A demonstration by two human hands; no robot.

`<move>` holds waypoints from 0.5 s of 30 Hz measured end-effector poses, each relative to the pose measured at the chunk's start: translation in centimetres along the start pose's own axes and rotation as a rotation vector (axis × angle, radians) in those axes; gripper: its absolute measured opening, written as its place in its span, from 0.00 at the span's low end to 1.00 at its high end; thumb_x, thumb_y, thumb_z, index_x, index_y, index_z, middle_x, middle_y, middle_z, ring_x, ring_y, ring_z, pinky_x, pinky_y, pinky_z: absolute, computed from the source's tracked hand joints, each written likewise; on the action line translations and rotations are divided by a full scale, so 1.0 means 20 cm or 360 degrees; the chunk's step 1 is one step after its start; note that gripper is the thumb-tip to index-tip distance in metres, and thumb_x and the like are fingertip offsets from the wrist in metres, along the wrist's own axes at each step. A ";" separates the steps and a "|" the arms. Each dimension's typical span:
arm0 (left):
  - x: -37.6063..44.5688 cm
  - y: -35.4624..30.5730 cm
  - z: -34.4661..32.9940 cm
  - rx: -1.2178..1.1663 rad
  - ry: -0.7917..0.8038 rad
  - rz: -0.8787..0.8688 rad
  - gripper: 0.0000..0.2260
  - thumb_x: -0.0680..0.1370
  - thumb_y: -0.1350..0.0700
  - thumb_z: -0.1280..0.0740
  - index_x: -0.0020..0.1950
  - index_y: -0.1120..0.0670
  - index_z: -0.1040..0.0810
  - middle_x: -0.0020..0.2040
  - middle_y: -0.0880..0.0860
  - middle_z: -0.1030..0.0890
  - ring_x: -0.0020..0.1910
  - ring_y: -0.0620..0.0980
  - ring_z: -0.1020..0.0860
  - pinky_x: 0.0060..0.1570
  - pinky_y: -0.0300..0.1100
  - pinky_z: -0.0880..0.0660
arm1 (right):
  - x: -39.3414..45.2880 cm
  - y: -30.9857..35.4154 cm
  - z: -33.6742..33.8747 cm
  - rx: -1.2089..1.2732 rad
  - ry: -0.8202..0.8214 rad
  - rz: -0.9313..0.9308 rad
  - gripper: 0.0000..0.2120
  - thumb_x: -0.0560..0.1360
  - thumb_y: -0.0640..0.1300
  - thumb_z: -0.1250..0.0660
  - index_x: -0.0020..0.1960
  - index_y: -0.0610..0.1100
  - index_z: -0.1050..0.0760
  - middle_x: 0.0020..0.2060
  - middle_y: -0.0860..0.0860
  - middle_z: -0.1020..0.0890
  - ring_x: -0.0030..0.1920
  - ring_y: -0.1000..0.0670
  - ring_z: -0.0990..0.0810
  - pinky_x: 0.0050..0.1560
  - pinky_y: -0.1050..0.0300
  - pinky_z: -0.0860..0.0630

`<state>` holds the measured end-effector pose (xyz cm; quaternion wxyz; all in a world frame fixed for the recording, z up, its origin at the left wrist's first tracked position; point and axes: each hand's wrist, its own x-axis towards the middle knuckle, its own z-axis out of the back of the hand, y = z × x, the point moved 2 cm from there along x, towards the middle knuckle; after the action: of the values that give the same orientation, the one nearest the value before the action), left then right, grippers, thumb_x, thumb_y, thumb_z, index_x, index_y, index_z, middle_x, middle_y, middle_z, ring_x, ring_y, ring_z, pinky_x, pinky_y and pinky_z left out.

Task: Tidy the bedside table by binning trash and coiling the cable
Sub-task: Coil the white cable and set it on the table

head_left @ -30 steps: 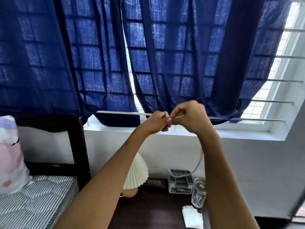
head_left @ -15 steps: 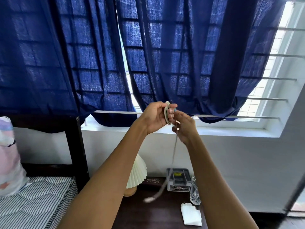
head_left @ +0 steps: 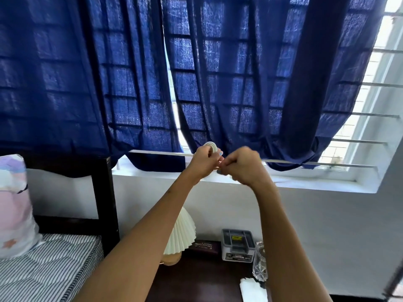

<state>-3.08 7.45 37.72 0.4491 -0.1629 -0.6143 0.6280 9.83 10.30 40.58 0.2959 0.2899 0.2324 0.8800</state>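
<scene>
Both arms are raised in front of the blue curtain. My left hand (head_left: pixel 205 161) is closed around a small coil of white cable (head_left: pixel 211 145), whose loops stick up above the fingers. My right hand (head_left: pixel 244 165) is fisted right beside it, pinching the cable's end where the two hands meet. No loose cable hangs below them. Far below, a white crumpled tissue (head_left: pixel 253 289) lies on the dark bedside table (head_left: pixel 196 280), near its front right.
On the table stand a pleated cream lamp (head_left: pixel 180 235), a dark flat box (head_left: pixel 204 247), a grey plastic container (head_left: pixel 237 244) and a clear glass jar (head_left: pixel 259 261). A bed with a striped mattress (head_left: pixel 48 264), a pillow and a dark headboard is on the left.
The tail of cable that hung down to the table half a second ago has been wound up. My right hand rose back up against the left hand.
</scene>
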 end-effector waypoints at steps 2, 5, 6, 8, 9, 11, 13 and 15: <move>-0.03 -0.01 0.00 -0.0091 0.0217 0.0065 0.08 0.80 0.59 0.41 0.43 0.61 0.26 0.33 0.52 0.26 0.28 0.40 0.25 0.32 0.31 0.28 | 0.00 0.02 0.08 -0.0079 -0.0100 0.0010 0.05 0.66 0.41 0.28 0.35 0.50 0.17 0.35 0.46 0.16 0.38 0.42 0.18 0.45 0.47 0.19; -0.08 -0.05 0.01 -0.0277 0.0473 0.0279 0.11 0.80 0.57 0.41 0.41 0.60 0.25 0.35 0.54 0.24 0.34 0.47 0.24 0.38 0.37 0.26 | 0.01 0.02 0.16 -0.0075 -0.0079 0.0087 0.08 0.64 0.40 0.24 0.31 0.51 0.21 0.32 0.50 0.16 0.38 0.45 0.17 0.45 0.47 0.19; -0.09 -0.06 0.01 -0.0330 0.0531 0.0327 0.12 0.81 0.56 0.42 0.42 0.59 0.25 0.36 0.54 0.24 0.33 0.47 0.25 0.38 0.37 0.25 | 0.01 0.01 0.18 -0.0035 -0.0065 0.0127 0.08 0.62 0.40 0.23 0.31 0.50 0.20 0.31 0.50 0.16 0.37 0.46 0.17 0.44 0.48 0.19; -0.13 -0.08 0.00 -0.0418 0.0680 0.0404 0.15 0.81 0.52 0.44 0.44 0.59 0.24 0.35 0.53 0.25 0.32 0.47 0.26 0.35 0.37 0.25 | 0.03 -0.01 0.22 0.0054 -0.0050 0.0221 0.08 0.61 0.40 0.21 0.33 0.48 0.19 0.31 0.50 0.15 0.36 0.50 0.17 0.41 0.54 0.19; -0.14 -0.08 0.01 -0.0454 0.0782 0.0438 0.17 0.81 0.49 0.44 0.45 0.60 0.23 0.34 0.52 0.25 0.31 0.46 0.26 0.35 0.37 0.26 | 0.04 -0.03 0.23 0.0112 -0.0046 0.0259 0.08 0.60 0.40 0.20 0.33 0.48 0.19 0.31 0.50 0.15 0.34 0.53 0.17 0.38 0.59 0.21; -0.17 -0.10 0.00 -0.0578 0.0978 0.0483 0.19 0.80 0.47 0.44 0.46 0.60 0.21 0.34 0.51 0.26 0.30 0.45 0.28 0.34 0.36 0.27 | 0.05 -0.05 0.24 0.0353 0.0002 0.0313 0.08 0.60 0.39 0.21 0.32 0.46 0.19 0.29 0.51 0.16 0.30 0.58 0.19 0.32 0.68 0.25; -0.18 -0.12 0.00 -0.0764 0.1065 0.0499 0.18 0.80 0.48 0.44 0.45 0.59 0.22 0.36 0.51 0.27 0.29 0.43 0.29 0.32 0.35 0.27 | 0.07 -0.08 0.23 0.0732 0.0080 0.0359 0.07 0.63 0.33 0.23 0.34 0.41 0.20 0.27 0.52 0.17 0.27 0.60 0.21 0.29 0.72 0.28; -0.17 -0.14 -0.01 -0.0869 0.1086 0.0487 0.17 0.81 0.51 0.45 0.43 0.59 0.22 0.32 0.50 0.29 0.28 0.43 0.31 0.31 0.34 0.29 | 0.10 -0.12 0.18 0.1068 0.0094 0.0322 0.06 0.65 0.31 0.27 0.36 0.39 0.21 0.29 0.51 0.16 0.29 0.58 0.20 0.31 0.69 0.25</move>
<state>-0.10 4.43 38.97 0.4683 -0.5614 -0.5431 0.4130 11.84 14.21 42.54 0.0885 0.3669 0.4872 0.7876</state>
